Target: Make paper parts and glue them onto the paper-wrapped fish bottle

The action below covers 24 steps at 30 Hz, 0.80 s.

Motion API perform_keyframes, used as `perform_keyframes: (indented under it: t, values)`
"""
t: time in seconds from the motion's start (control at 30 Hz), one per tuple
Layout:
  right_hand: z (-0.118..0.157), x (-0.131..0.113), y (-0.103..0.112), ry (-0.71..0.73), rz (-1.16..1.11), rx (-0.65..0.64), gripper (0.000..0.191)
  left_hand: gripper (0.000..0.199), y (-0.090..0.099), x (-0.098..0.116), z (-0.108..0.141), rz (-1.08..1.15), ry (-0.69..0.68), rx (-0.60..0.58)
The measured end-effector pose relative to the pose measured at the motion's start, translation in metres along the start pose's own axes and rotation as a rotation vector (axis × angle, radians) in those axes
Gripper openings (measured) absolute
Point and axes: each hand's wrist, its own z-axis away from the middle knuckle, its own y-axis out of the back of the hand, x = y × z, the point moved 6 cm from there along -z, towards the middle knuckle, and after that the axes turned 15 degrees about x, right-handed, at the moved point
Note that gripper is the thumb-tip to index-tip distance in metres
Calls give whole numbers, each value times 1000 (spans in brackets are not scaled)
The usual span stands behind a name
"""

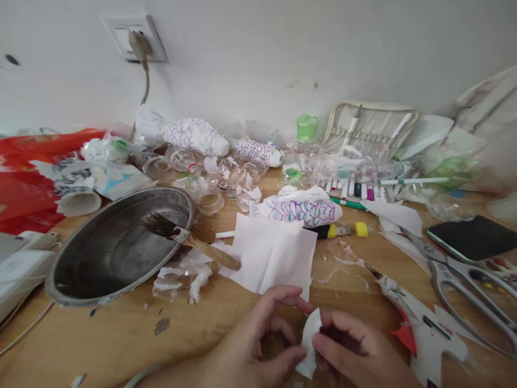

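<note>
At the bottom centre, my right hand pinches a small white paper piece between thumb and fingers. My left hand is curled on the left of that piece, its thumb tip and fingers at the paper's edge. Just beyond both hands a creased white sheet lies on the wooden table. Behind the sheet rests a white fish shape with purple and green scale lines. A glue gun lies to the right of my right hand.
A metal basin with a brush across its rim stands left. Large scissors and a phone lie right. Along the wall are plastic bottle pieces, markers, two more fish shapes and a red bag.
</note>
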Motion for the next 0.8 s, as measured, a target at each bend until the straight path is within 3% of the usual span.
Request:
perform_keyframes:
  t: [0.07, 0.1, 0.17, 0.27, 0.6, 0.7, 0.8]
  values:
    - [0, -2, -2, -13, -31, -1, 42, 13, -1, 0, -3, -133, 41, -30]
    - [0, -3, -2, -13, -39, 8, 41, 5, -2, 0, -4, -207, 50, -61]
    - [0, -4, -2, -11, -53, 19, 41, 18, -5, 1, -6, -316, 52, -121]
    - [1, 1, -1, -15, -35, 19, 40, 21, -7, 4, -7, -399, -2, -143]
    - [1, 7, 0, 109, 197, 78, 35, 16, -14, 23, 5, -681, -398, -163]
    - [2, 4, 1, 134, 215, 122, 35, 13, -13, 22, 6, -624, -378, -170]
    - [3, 4, 1, 96, 144, 116, 37, 19, -9, 16, 2, -556, -264, -138]
